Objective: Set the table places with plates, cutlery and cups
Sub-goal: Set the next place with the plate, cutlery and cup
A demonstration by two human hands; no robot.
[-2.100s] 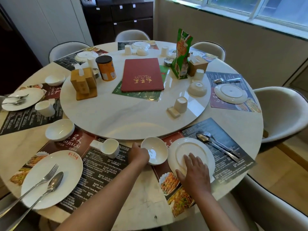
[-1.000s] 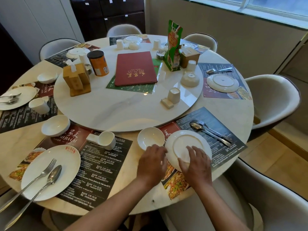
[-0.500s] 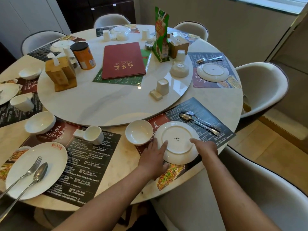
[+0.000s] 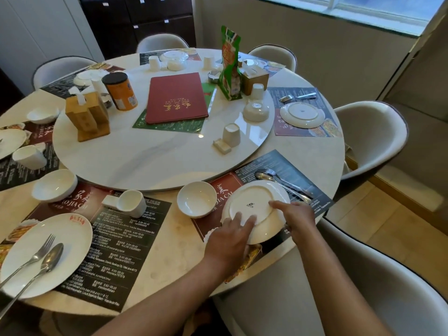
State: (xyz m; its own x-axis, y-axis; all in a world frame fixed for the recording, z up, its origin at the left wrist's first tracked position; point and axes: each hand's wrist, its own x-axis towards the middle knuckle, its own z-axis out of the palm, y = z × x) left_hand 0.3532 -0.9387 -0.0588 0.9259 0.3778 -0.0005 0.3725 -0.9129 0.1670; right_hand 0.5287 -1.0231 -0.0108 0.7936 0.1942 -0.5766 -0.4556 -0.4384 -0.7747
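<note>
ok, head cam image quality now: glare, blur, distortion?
Head view: daylight from the window at upper right; a bright glare spot on the turntable near the green mat; wide-angle bending curves the table edge and walls; soft focus at the far settings, and the plate under both hands looks only slightly soft, its stamp unreadable.

Daylit window (image 4: 378, 8), dark cabinets (image 4: 145, 18), pale chairs (image 4: 371, 139), tan floor (image 4: 397, 238)

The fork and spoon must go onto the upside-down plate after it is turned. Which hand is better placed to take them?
Probably the right hand: it holds the plate at the edge nearest the fork and spoon. The left hand is on the far side.
</note>
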